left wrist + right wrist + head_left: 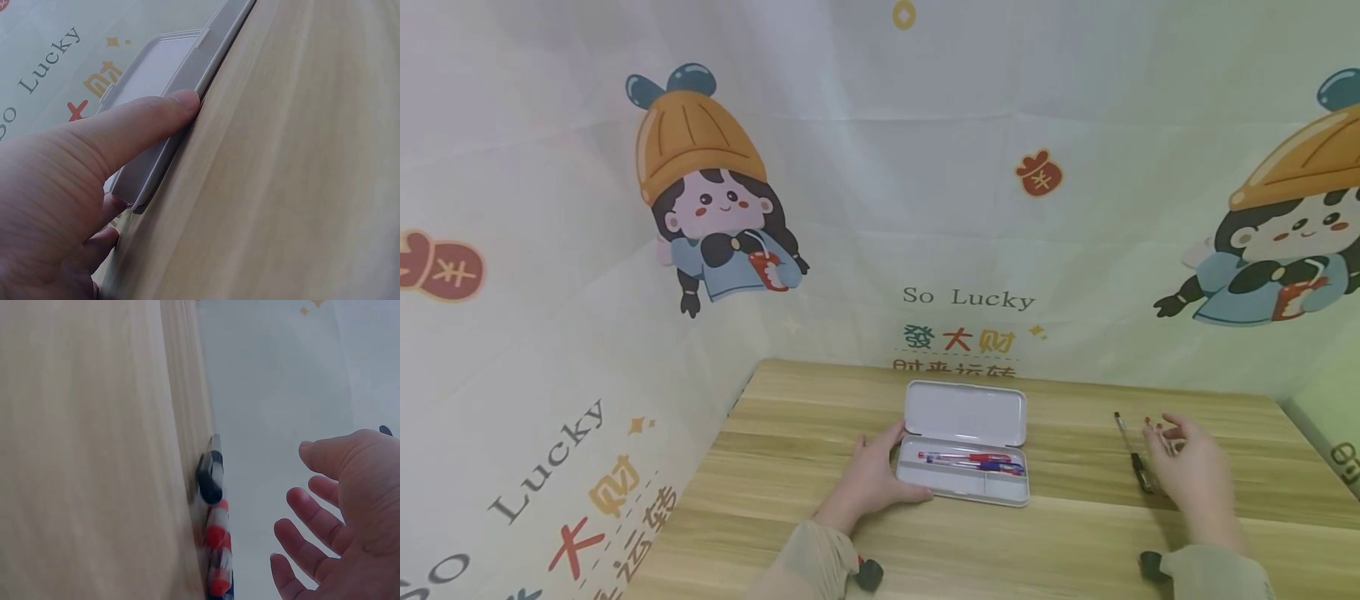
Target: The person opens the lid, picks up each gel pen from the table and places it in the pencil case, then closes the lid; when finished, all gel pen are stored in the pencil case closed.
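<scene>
A light grey pencil case (917, 482) lies on the table with its lid (966, 412) raised. Inside it are a red pen (988, 457) and a blue pen (1000, 469), side by side. My left hand (872, 477) grips the case's left end, thumb (156, 119) along the front wall and fingers around the far side. To the right, my right hand (1195, 467) hovers beside several loose pens, fingers spread and touching nothing in the right wrist view. Nearest are a black pen (212, 478) and red-ended pens (217, 528), partly hidden by the hand in the head view.
The wooden table (1075, 533) meets a printed cloth backdrop (850, 208) behind and at the left. Between the case and the loose pens is a stretch of bare wood. Both wrists carry small black devices (869, 575).
</scene>
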The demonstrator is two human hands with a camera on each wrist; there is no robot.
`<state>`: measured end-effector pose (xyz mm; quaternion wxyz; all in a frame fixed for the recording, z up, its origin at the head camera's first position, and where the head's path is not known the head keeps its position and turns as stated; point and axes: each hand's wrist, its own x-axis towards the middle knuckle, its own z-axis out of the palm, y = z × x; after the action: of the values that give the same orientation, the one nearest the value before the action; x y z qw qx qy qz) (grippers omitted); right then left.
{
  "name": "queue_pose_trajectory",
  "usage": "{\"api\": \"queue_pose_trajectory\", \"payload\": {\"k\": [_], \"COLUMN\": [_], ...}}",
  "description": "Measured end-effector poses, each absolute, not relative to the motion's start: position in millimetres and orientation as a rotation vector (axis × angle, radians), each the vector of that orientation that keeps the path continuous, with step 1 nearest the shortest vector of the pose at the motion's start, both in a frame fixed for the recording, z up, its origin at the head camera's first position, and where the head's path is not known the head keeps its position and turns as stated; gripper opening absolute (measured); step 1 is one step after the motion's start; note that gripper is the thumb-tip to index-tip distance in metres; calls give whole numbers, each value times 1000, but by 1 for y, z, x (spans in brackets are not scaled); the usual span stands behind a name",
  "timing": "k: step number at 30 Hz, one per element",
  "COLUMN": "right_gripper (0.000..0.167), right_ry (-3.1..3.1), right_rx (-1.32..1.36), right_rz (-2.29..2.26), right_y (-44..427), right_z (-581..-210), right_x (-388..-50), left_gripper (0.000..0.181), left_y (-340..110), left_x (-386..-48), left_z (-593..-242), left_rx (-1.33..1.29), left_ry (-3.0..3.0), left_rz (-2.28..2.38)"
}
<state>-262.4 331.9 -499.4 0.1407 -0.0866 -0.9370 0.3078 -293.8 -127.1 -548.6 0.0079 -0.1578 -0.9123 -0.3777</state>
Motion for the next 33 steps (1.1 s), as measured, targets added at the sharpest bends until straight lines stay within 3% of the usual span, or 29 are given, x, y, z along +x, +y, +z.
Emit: {"api": "queue_pose_trajectory", "payload": {"k": [9, 33], "right_gripper": [68, 61], "right_ry": [-2759, -2937], "right_rx": [-319, -531], "right_rz": [863, 815], "right_y": [346, 369], "right_z": [-504, -515], "right_x": [-261, -256], "left_gripper": [125, 124], "left_y": [-127, -127], "left_x": [-293, -291], "left_z": [-547, -545], "left_rx": [-493, -490], "left_ry": [-2853, -2857], "left_rz": [-1186, -1227]}}
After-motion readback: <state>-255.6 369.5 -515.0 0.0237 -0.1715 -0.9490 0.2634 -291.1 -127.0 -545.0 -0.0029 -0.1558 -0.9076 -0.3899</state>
